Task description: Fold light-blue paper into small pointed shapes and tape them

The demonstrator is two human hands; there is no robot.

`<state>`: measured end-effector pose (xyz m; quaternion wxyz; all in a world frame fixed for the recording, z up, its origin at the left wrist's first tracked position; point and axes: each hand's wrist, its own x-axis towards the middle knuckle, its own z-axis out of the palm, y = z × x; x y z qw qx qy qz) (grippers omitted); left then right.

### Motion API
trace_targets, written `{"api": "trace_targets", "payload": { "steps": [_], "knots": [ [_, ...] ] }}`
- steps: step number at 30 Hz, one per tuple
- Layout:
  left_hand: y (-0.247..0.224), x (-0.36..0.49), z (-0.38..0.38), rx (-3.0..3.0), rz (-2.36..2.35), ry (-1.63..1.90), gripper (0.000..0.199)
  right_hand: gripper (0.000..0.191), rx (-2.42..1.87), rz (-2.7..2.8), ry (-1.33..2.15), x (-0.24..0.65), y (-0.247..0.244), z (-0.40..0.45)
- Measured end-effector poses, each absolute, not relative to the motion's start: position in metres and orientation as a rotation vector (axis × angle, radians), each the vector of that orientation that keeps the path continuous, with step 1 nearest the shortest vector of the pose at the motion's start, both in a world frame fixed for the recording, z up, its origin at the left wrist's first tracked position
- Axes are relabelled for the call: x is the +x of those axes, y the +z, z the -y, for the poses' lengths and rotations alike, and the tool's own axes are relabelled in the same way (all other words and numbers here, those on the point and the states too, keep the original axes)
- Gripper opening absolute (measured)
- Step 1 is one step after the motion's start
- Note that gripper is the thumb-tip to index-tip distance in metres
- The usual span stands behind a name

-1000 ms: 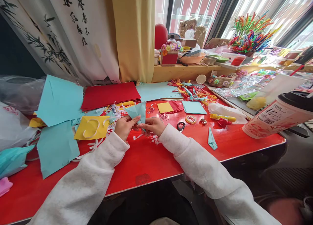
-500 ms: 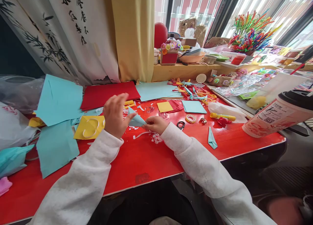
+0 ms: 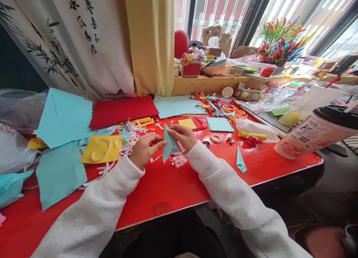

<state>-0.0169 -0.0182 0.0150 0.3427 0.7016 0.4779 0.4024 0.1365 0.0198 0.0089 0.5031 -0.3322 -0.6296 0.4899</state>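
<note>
Between my two hands is a folded light-blue paper, held above the red table with a narrow point upward and flaps spreading below. My left hand pinches its left edge between thumb and fingers. My right hand grips its upper right side, covering part of it. Off to the right lies a finished-looking folded blue paper piece. A stack of blue square paper and a yellow square sit behind my right hand. Scissors show only a black handle beside my right wrist.
White paper scraps and a yellow sheet lie left. Large blue sheets and red sheets are behind. A drink cup stands tilted-looking at right, near a tape roll and a yellow glue stick.
The blue paper has turned from pointing sideways to upright, its flaps spread. My left hand has come down from its raised, spread pose and now pinches the paper. The view shifted slightly.
</note>
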Motion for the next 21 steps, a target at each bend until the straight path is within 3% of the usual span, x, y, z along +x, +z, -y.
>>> {"api": "trace_targets", "payload": {
  "steps": [10, 21],
  "knots": [
    [0.0118, -0.0204, 0.0121, 1.452, -1.233, 1.203, 0.035, 0.031, -0.803, 1.491, 1.509, 0.1343, 0.0090, -0.0172],
    [0.0081, -0.0212, 0.0107, 1.468, -1.249, 1.251, 0.035, 0.044, -0.820, 1.489, 1.766, 0.1371, 0.0114, -0.0162]
  ]
}}
